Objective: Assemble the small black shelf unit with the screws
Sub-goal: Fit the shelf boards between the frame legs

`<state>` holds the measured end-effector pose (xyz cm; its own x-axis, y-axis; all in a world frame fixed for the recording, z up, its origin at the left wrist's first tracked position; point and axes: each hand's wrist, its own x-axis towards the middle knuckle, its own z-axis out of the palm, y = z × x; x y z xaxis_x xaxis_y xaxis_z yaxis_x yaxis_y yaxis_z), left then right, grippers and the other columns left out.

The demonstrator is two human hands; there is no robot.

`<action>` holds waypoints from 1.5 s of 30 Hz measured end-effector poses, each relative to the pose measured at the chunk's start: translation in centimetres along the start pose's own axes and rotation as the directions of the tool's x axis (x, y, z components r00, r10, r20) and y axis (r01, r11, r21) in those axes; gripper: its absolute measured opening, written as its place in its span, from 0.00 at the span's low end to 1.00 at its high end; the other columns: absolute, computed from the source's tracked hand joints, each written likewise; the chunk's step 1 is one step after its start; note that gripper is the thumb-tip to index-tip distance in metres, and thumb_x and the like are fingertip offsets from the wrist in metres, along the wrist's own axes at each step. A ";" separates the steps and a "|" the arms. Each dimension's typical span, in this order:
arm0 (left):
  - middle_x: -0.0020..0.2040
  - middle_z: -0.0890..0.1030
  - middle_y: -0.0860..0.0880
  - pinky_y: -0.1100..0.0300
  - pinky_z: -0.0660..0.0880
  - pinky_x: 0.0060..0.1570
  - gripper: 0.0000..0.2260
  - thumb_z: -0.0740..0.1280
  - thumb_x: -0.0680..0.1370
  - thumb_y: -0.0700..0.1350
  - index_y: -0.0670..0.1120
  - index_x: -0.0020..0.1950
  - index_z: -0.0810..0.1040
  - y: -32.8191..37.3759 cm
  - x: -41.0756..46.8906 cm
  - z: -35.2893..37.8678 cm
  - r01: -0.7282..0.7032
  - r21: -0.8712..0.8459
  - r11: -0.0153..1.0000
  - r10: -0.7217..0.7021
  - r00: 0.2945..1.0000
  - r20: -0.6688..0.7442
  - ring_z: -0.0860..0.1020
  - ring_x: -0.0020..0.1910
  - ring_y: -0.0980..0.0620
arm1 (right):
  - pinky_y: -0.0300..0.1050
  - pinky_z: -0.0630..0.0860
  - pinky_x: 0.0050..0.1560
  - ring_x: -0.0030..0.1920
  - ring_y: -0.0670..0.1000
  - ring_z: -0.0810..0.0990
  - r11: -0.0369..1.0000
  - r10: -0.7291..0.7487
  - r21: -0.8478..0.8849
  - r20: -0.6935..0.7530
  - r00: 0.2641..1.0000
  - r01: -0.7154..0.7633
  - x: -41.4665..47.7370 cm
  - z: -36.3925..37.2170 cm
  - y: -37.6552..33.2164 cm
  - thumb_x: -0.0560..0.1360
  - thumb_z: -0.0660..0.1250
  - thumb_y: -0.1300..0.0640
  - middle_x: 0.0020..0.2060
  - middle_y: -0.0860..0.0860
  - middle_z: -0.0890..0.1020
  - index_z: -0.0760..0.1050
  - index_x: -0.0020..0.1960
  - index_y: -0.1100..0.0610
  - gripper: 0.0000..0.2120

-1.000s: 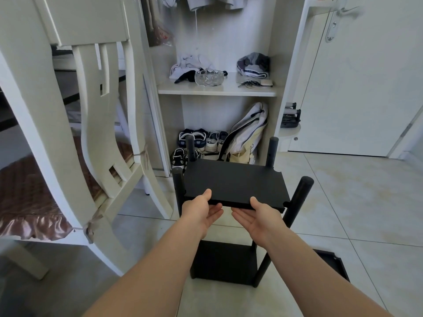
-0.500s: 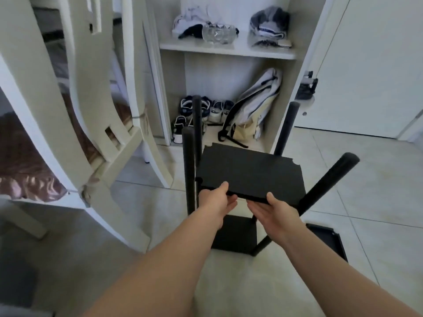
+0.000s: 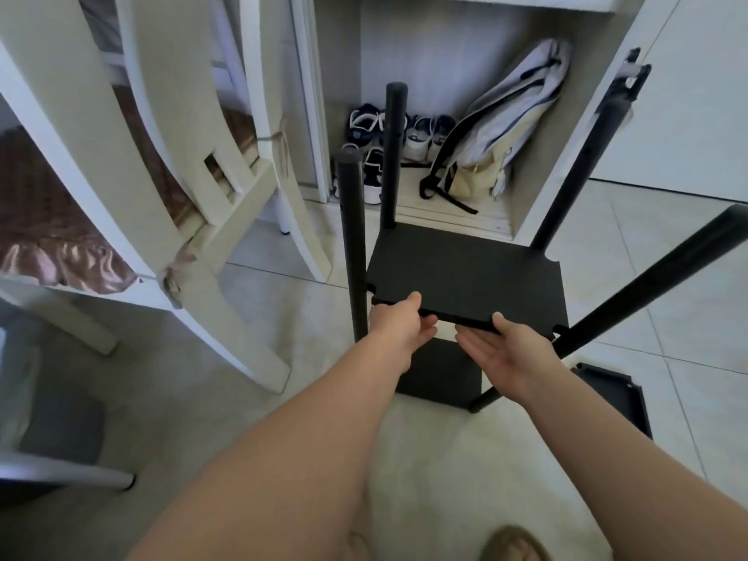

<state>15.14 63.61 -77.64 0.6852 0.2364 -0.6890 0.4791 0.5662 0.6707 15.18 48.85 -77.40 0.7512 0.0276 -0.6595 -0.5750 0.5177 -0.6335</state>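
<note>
Left hand: your left hand (image 3: 398, 323) pinches the near edge of the black shelf board (image 3: 465, 273), thumb on top and fingers curled underneath.
Right hand: your right hand (image 3: 506, 350) takes the same edge further right, palm up, with the thumb tip over the edge and the fingers almost straight beneath.
Held board: it sits roughly level between the posts, above the bottom board (image 3: 441, 374).
Posts: there are four, all black and round. They are the near-left post (image 3: 351, 244), far-left post (image 3: 394, 155), far-right post (image 3: 579, 168) and near-right post (image 3: 647, 277). The two right ones lean outward.
Boards: you have three. One is held, one is at the posts' feet, and the loose board (image 3: 615, 394) lies on the floor tiles (image 3: 668, 325) to the right.
Surroundings: one white chair (image 3: 162, 155) stands to the left. One backpack (image 3: 498, 127) and several shoes (image 3: 417, 131) are in the far cabinet (image 3: 566, 155).
</note>
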 end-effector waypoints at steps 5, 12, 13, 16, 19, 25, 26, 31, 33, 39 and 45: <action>0.54 0.82 0.43 0.57 0.83 0.40 0.14 0.68 0.81 0.44 0.44 0.66 0.74 0.5 1.0 -0.2 -0.009 0.000 1.000 0.009 1.000 0.001 0.85 0.47 0.48 | 0.51 0.82 0.44 0.53 0.60 0.84 1.000 -0.004 -0.008 -0.006 1.000 0.004 0.9 0.3 0.1 0.84 0.62 0.59 0.55 0.65 0.83 0.71 0.69 0.65 0.16; 0.55 0.82 0.42 0.54 0.83 0.42 0.16 0.67 0.81 0.44 0.44 0.68 0.72 -0.6 1.6 -0.6 0.064 -0.007 0.998 -0.063 0.998 0.013 0.84 0.48 0.48 | 0.50 0.84 0.41 0.50 0.60 0.86 1.000 -0.010 -0.015 -0.067 0.998 0.009 1.5 -0.2 0.7 0.83 0.63 0.61 0.52 0.64 0.84 0.73 0.66 0.66 0.14; 0.55 0.82 0.42 0.54 0.83 0.42 0.16 0.68 0.81 0.44 0.43 0.68 0.72 -0.7 1.6 -0.8 0.077 -0.013 0.997 -0.077 0.997 0.013 0.84 0.48 0.48 | 0.49 0.84 0.38 0.48 0.60 0.86 1.000 -0.010 -0.016 -0.073 0.997 0.009 1.5 -0.2 0.8 0.83 0.64 0.61 0.51 0.64 0.84 0.73 0.66 0.66 0.14; 0.54 0.83 0.42 0.54 0.83 0.43 0.16 0.68 0.81 0.45 0.44 0.67 0.73 -1.0 1.8 -1.1 0.094 0.001 0.996 -0.094 0.996 0.006 0.84 0.49 0.48 | 0.49 0.84 0.36 0.46 0.59 0.87 1.000 -0.014 -0.021 -0.094 0.996 0.012 1.7 -0.2 1.4 0.83 0.64 0.61 0.50 0.64 0.85 0.72 0.66 0.66 0.14; 0.54 0.85 0.43 0.53 0.82 0.44 0.15 0.69 0.81 0.48 0.44 0.65 0.75 -0.7 1.8 -1.6 0.152 0.112 0.982 -0.158 0.986 0.049 0.84 0.51 0.48 | 0.48 0.84 0.36 0.46 0.59 0.87 1.000 -0.016 -0.021 -0.105 0.994 0.014 2.0 -0.2 1.6 0.83 0.64 0.61 0.50 0.64 0.85 0.72 0.66 0.67 0.14; 0.75 0.68 0.43 0.41 0.73 0.63 0.49 0.76 0.67 0.66 0.52 0.80 0.56 0.8 3.2 -7.4 0.190 0.790 0.583 -0.188 0.977 -0.096 0.70 0.71 0.40 | 0.49 0.84 0.34 0.45 0.60 0.87 1.000 0.011 -0.012 -0.125 0.992 -0.012 2.7 -0.5 1.4 0.83 0.64 0.62 0.50 0.66 0.84 0.70 0.67 0.67 0.16; 0.79 0.61 0.44 0.40 0.68 0.68 0.53 0.76 0.67 0.66 0.53 0.81 0.50 1.0 3.8 -8.1 0.103 0.807 0.581 -0.059 0.995 -0.084 0.65 0.75 0.38 | 0.49 0.84 0.34 0.45 0.60 0.87 1.000 0.013 -0.015 -0.121 0.993 -0.015 2.8 -0.6 1.5 0.83 0.64 0.61 0.50 0.66 0.84 0.70 0.67 0.68 0.16; 0.59 0.73 0.63 0.56 0.66 0.62 0.40 0.76 0.71 0.60 0.54 0.78 0.61 2.4 5.8 -6.4 -0.342 0.597 0.726 0.269 0.940 0.212 0.69 0.65 0.55 | 0.50 0.84 0.35 0.46 0.61 0.87 0.999 0.027 -0.019 -0.098 0.995 -0.029 3.7 -0.7 1.5 0.83 0.64 0.61 0.50 0.67 0.84 0.71 0.66 0.68 0.15; 0.56 0.73 0.64 0.57 0.66 0.62 0.35 0.74 0.74 0.58 0.54 0.76 0.64 2.1 6.4 -5.6 -0.365 0.540 0.759 0.304 0.931 0.203 0.69 0.61 0.57 | 0.51 0.84 0.37 0.46 0.61 0.86 0.999 0.029 -0.026 -0.084 0.996 -0.032 4.0 -0.7 1.3 0.83 0.63 0.61 0.51 0.67 0.83 0.71 0.67 0.68 0.15; 0.59 0.74 0.57 0.56 0.68 0.60 0.25 0.71 0.79 0.50 0.55 0.75 0.67 1.4 7.6 -4.7 -0.353 0.466 0.811 0.348 0.932 0.101 0.71 0.59 0.55 | 0.53 0.83 0.42 0.49 0.61 0.85 0.997 0.065 -0.043 -0.033 0.997 -0.066 4.9 -1.3 1.0 0.84 0.62 0.61 0.53 0.67 0.83 0.70 0.69 0.68 0.16; 0.58 0.76 0.53 0.55 0.70 0.59 0.21 0.68 0.80 0.45 0.53 0.73 0.70 1.5 7.7 -3.6 -0.331 0.444 0.832 0.354 0.935 0.035 0.73 0.58 0.52 | 0.52 0.84 0.39 0.46 0.59 0.87 0.997 0.071 -0.036 -0.019 0.997 -0.071 5.1 -1.1 0.4 0.84 0.63 0.61 0.53 0.66 0.83 0.70 0.69 0.66 0.16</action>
<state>19.16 69.11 -82.94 0.8288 0.3938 -0.3974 0.4157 0.0419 0.9085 18.43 48.26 -81.49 0.7023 0.0474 -0.7103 -0.6385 0.4830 -0.5992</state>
